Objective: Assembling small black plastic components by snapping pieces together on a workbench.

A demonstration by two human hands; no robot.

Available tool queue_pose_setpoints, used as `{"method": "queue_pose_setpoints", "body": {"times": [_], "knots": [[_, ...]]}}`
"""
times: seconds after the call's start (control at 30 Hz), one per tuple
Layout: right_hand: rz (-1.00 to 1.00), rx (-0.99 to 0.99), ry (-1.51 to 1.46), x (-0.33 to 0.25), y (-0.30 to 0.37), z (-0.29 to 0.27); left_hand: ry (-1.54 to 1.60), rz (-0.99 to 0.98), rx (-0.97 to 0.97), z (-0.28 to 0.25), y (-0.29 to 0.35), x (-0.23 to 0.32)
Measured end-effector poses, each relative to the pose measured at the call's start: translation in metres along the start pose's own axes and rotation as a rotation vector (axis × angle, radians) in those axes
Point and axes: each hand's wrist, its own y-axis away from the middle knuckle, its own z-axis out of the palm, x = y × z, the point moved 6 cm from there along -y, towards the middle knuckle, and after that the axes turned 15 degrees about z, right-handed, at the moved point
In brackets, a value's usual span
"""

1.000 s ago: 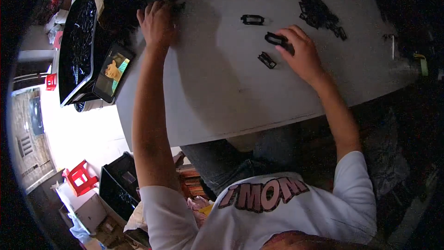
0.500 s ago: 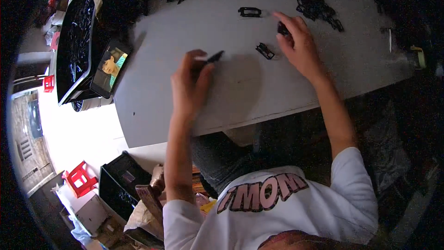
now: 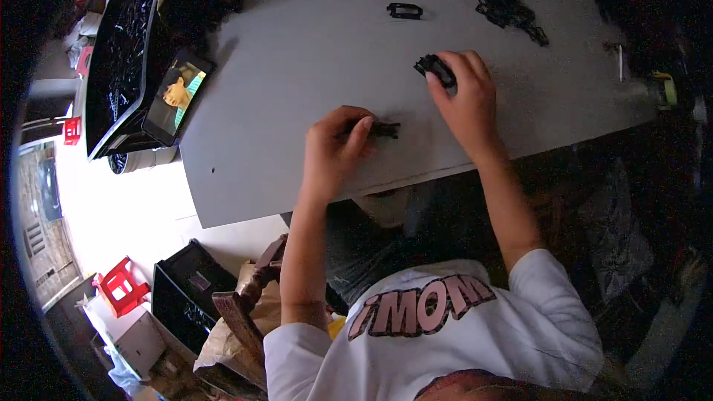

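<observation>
My left hand (image 3: 336, 150) is low over the table with its thumb and fingers closed on a small black plastic piece (image 3: 385, 130). The forked end of this piece sticks out to the right past my fingertips. To the right and a little farther off, my right hand (image 3: 469, 93) is closed round a black plastic frame part (image 3: 433, 68), thumb on the near side. My fingers cover part of it, and I cannot tell whether it is one piece or two. Beyond both hands, a black rectangular frame (image 3: 405, 17) lies by itself on the grey table (image 3: 282, 89).
A heap of black plastic parts (image 3: 509, 11) lies at the far right. At the left, a phone (image 3: 174, 102) showing a video leans against a large black bin (image 3: 128, 59) of black parts. A red stool (image 3: 122, 288), a black crate (image 3: 186, 293) and a wooden chair arm (image 3: 241, 312) are below left.
My left hand has moved right and nearer with its piece. My right hand has come nearer and left, to where a small black piece lay on the table. The view has shifted slightly.
</observation>
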Motion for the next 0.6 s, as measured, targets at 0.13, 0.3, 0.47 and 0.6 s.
{"method": "queue_pose_setpoints", "body": {"times": [0.13,0.3,0.47,0.6], "knots": [[0.008,-0.003,0.042,-0.001,0.001,0.007,0.088,0.058,-0.007,0.002,0.001,-0.001],[0.035,-0.096,0.133,-0.007,0.002,0.014,0.018,0.084,0.011,-0.001,0.000,0.004],[-0.128,-0.382,-0.175,-0.036,0.022,0.017,0.156,0.035,0.065,0.003,-0.004,0.000],[-0.207,-0.431,-0.175,-0.054,0.030,0.017,0.160,0.046,0.091,0.003,-0.004,-0.003]]}}
